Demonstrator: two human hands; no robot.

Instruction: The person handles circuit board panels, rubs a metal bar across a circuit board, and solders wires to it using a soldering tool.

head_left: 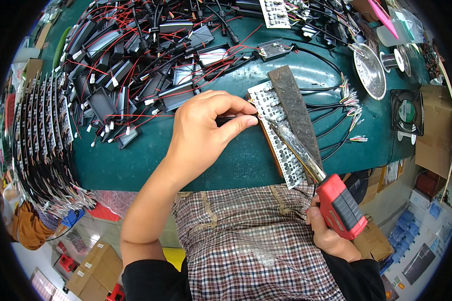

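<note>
A long white circuit board (278,135) lies slantwise on the green table (226,160), its near end at the table's front edge, just above the person's checked shirt (246,241). A dark, worn strip (296,110) rests on top of the board along its right side. The left hand (206,130) reaches over from the left and is closed in a pinch, thumb and forefinger gripping a small black part (231,119) right against the board's left edge. The right hand (329,236) sits low, below the table edge, wrapped around the red and grey handle of a soldering iron (331,195); the iron's metal shaft runs up and to the left across the board, with its tip close to the pinched part.

To the right of the board, black cables with bare coloured ends (354,108) fan across the table. Further right stand a round metal dish (369,70), a small spool (391,60) and a square black fan (407,113). To the left, behind the left hand, lies a big heap of black boxes with red and black wires (135,65). At the far left edge, rows of boards (40,135) are stacked upright. Cardboard boxes (93,268) sit on the floor below.
</note>
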